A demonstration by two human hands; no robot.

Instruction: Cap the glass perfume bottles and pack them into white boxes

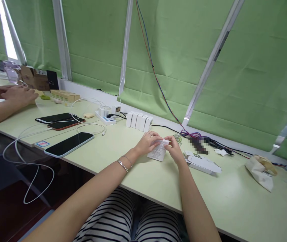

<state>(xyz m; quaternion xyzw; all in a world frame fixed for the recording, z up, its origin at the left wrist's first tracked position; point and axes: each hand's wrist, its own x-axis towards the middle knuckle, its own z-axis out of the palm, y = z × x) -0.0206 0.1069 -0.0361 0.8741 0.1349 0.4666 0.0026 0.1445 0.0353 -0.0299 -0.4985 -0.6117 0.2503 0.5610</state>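
Note:
Between my two hands is a white printed leaflet [158, 153], its lower part resting on or just above the table. My left hand [147, 143] grips its upper left side, fingers closed on the paper. At the upper right edge, the thumb and fingers of my right hand [173, 148] pinch it. Just right of my right hand lies a white flat box [201, 163] with a flap extended at its right end. Behind my left hand stands a row of several small white boxes [138, 121].
Phones [69, 144] and looping white cables [17, 148] occupy the left. A power strip [105, 117] sits near the wall. Dark cables [217, 146] and a cloth bag [260, 171] lie to the right. Another person's hands [17, 94] are at far left, near cardboard boxes [32, 77].

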